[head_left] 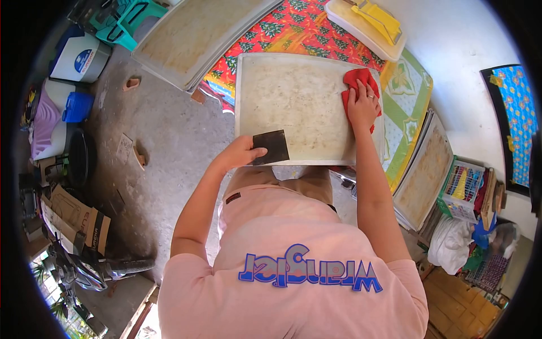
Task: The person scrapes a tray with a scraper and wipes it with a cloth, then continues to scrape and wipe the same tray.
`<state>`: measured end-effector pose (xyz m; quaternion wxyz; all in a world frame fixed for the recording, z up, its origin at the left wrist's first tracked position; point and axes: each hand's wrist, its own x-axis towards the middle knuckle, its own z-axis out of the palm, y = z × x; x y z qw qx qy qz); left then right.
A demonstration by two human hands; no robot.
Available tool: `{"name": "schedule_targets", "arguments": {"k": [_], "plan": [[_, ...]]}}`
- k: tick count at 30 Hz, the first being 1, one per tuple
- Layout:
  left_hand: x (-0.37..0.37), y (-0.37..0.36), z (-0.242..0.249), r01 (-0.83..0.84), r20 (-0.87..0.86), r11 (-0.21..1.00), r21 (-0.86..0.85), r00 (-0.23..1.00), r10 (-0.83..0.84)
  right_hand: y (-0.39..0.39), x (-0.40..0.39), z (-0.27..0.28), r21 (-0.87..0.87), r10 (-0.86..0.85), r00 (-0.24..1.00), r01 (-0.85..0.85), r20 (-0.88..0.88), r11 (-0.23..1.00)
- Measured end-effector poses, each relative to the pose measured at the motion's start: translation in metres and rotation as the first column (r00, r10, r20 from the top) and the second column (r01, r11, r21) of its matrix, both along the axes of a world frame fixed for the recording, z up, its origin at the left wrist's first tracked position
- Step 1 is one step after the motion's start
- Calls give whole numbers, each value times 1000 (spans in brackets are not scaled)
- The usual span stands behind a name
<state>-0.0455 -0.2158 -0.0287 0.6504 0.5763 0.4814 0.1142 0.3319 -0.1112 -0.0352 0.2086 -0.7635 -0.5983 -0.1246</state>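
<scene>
A large pale tray with brownish stains (293, 90) lies on the table in front of my body. My left hand (240, 152) grips a thin black rectangular piece (274, 148) at the tray's near left corner, thumb on top. Near the tray's right edge, my right hand (364, 107) presses on a crumpled red cloth (353, 77), its fingers bent over the fabric. A ring shows on one finger of that hand.
Stacked trays (197, 39) are at the upper left and more trays (426, 169) at the right. A white container with a yellow item (367, 28) stands at the table's far side. Christmas-patterned cloth (299, 31) covers the table. Cardboard (84, 217) and a basket (463, 183) flank me.
</scene>
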Motion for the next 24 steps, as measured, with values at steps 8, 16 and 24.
{"name": "schedule_targets", "arguments": {"k": [8, 16, 24], "plan": [[-2, 2, -9, 31, -2, 1000, -8, 1000, -31, 0, -1, 1, 15, 3, 1000, -4, 8, 1000], [0, 3, -6, 21, 20, 999, -26, 1000, -20, -1, -1, 2, 5, -1, 1000, 1, 5, 1000], [1, 3, 39, -125, 33, 987, -102, 991, 129, 0, -1, 2, 4, 6, 1000, -6, -15, 1000]]}}
